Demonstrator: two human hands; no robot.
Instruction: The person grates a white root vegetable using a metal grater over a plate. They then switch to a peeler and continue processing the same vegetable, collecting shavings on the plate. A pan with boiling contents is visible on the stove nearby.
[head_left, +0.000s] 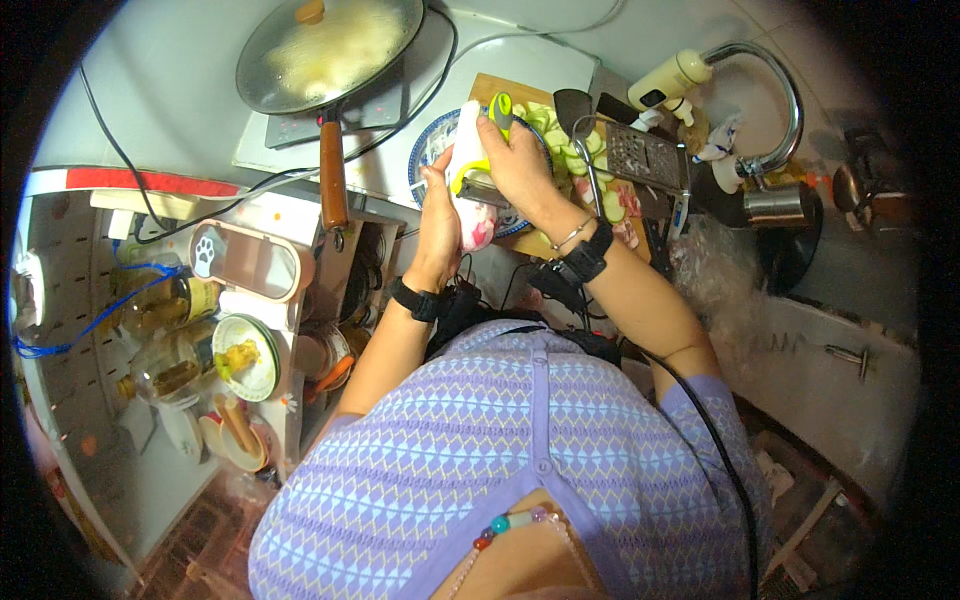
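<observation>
My left hand grips a long, peeled-looking white root vegetable from its left side. A white and pinkish-red patterned part, perhaps a wrapper, is at its near end. In my right hand is a peeler with a lime-green and grey handle. Its blade head lies across the vegetable. Directly below is a plate with a blue patterned rim, partly hidden by my hands. Behind it on a wooden cutting board lie sliced green squash and raw meat pieces.
A lidded frying pan sits on an induction cooker, its wooden handle towards me. On the right are a spatula, a metal grater and a faucet. A shelf unit at left holds a bowl with food scraps.
</observation>
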